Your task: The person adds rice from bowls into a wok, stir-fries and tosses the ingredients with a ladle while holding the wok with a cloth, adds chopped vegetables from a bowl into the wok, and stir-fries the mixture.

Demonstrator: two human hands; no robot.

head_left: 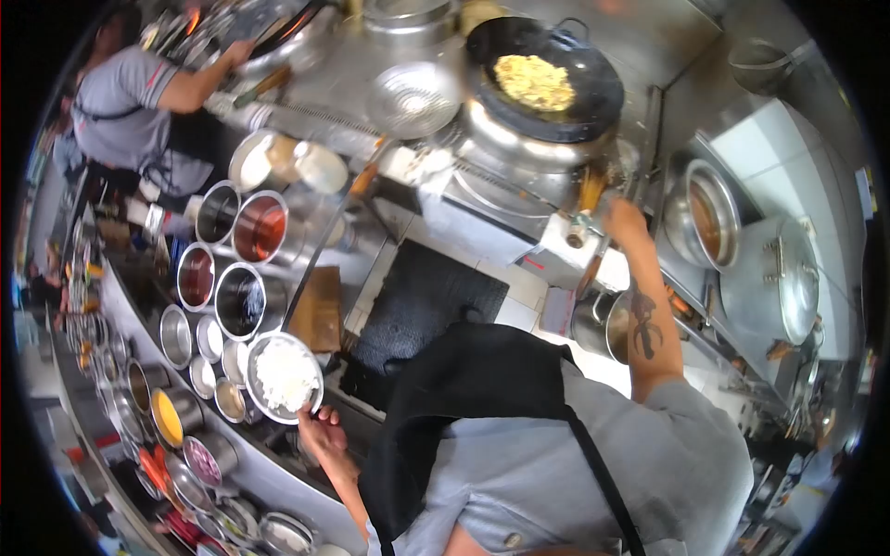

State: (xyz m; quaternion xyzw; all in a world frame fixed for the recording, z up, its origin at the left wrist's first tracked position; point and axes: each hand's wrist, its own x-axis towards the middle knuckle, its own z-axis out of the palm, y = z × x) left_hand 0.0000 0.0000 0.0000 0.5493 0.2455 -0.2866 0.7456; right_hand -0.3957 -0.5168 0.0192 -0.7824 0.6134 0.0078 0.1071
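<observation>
My left hand [322,432] grips the lower rim of a round metal bowl [318,394] filled with white rice-like food [285,372]. On the right, my right hand [623,222] is by the stove's front edge, next to a bundle of light wooden sticks or bristles [590,190]; its fingers are blurred, so what they hold is unclear. Beyond it a black wok [593,116] sits on the burner with yellow, egg-like food [535,82] inside. A perforated metal strainer [414,100] lies left of the wok.
Metal pots with red sauce [262,228] and dark contents [241,301] stand on the left counter, beside a container of yellow liquid [168,417]. A co-worker [130,107] handles a pan at the upper left. A large lidded pot [768,283] stands at right. A black mat [422,301] covers the floor.
</observation>
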